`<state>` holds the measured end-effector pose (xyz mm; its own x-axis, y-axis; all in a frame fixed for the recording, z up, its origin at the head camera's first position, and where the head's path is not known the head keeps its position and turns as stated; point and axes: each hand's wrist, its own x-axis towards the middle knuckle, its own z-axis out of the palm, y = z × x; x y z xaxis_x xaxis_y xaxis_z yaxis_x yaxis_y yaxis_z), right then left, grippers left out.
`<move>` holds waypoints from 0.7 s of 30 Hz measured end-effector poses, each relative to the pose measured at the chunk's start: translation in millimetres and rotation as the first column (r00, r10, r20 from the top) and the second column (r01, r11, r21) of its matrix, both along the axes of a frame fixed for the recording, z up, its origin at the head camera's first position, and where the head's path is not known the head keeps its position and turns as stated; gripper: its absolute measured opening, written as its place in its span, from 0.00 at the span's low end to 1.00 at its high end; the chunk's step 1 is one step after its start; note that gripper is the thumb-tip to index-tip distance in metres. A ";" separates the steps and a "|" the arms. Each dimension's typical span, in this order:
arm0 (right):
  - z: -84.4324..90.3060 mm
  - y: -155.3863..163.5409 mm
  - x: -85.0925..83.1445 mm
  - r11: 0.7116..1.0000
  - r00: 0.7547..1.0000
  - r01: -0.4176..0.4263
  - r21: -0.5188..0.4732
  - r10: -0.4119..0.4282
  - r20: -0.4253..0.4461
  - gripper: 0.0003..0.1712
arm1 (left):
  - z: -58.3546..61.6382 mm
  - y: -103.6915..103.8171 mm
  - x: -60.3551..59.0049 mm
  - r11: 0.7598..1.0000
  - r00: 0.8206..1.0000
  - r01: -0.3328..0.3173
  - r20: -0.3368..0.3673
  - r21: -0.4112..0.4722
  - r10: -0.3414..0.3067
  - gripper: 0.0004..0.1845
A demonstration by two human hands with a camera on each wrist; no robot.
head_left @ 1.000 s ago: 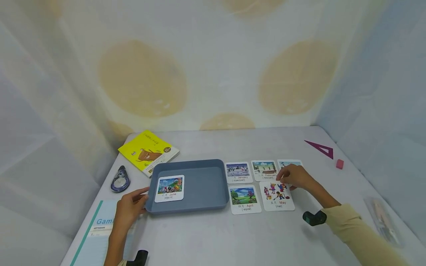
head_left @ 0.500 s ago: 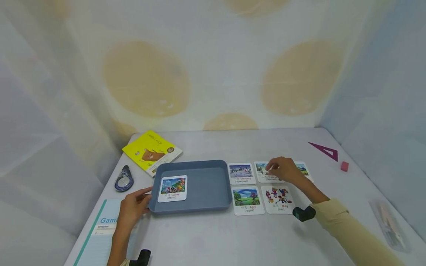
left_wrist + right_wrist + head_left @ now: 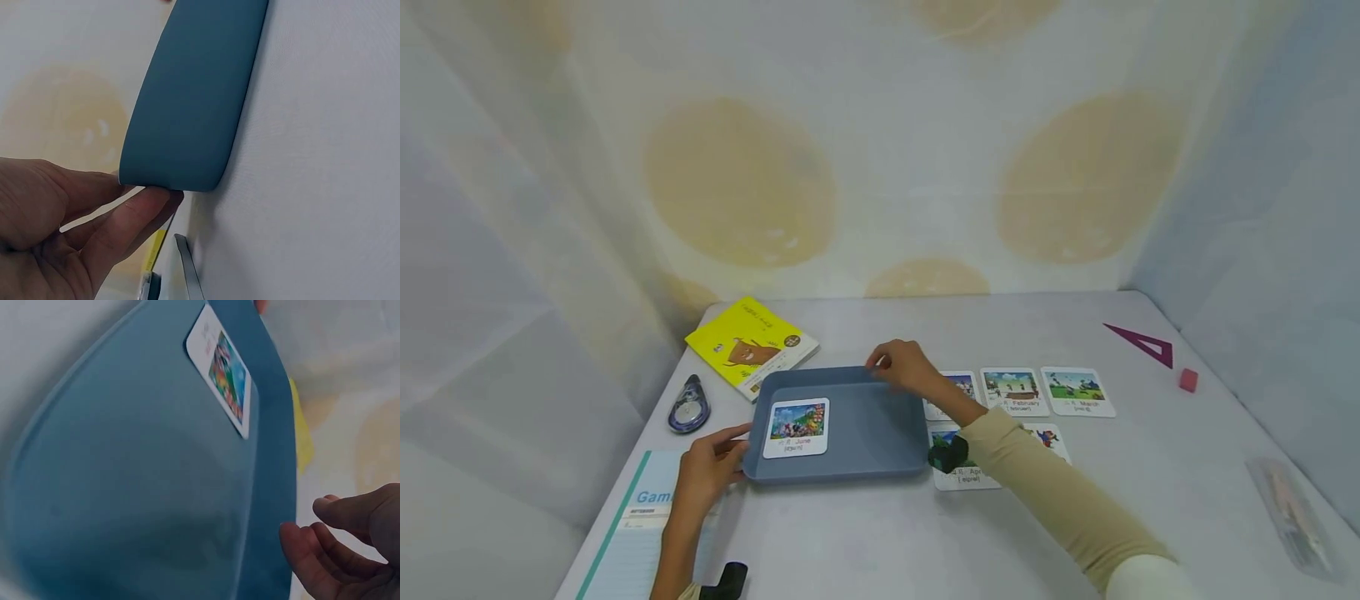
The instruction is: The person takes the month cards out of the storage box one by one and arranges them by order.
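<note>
My left hand (image 3: 707,471) holds the left end of the blue-grey tray (image 3: 872,433), thumb and fingers at its rim in the left wrist view. One card, June (image 3: 796,427), lies face up in the tray's left part. Over the tray's far right corner is my right hand (image 3: 906,367), fingers loosely bent with nothing between them; whether it touches the rim I cannot tell. Right of the tray, the February card (image 3: 1013,392) and March card (image 3: 1078,392) lie in view. My right arm partly covers the January card (image 3: 962,385), April card (image 3: 966,477) and May card (image 3: 1051,439).
A yellow book (image 3: 748,342) lies behind the tray, left of its middle. Correction tape (image 3: 688,406) and a notebook (image 3: 632,533) are at the left. Toward the right edge lie a purple set square (image 3: 1146,343), a red block (image 3: 1188,380) and a clear pouch (image 3: 1292,517).
My right hand has moved left from the May card, across the February card, to the tray's far right corner. My left hand has stayed at the tray's left end.
</note>
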<state>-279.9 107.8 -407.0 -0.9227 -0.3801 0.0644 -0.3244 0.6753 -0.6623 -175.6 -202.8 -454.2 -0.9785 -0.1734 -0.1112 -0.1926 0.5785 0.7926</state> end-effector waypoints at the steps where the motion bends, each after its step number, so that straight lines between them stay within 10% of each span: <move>1: -2.5 -10.4 -3.3 1.000 1.000 -0.004 0.004 0.004 0.006 0.09 | 0.0 0.2 0.0 1.000 1.000 -0.007 -0.002 0.000 0.007 0.20; 21: -41.9 -107.8 -7.4 0.964 0.999 -0.013 0.267 0.003 0.036 0.15 | -0.9 -0.8 0.3 1.000 1.000 0.011 0.008 0.028 -0.011 0.20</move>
<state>-287.3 0.0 -448.8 -0.9194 -0.3866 -0.0724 -0.3107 0.8267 -0.4690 -175.3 -203.6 -455.0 -0.9794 -0.1597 -0.1235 -0.1928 0.5583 0.8069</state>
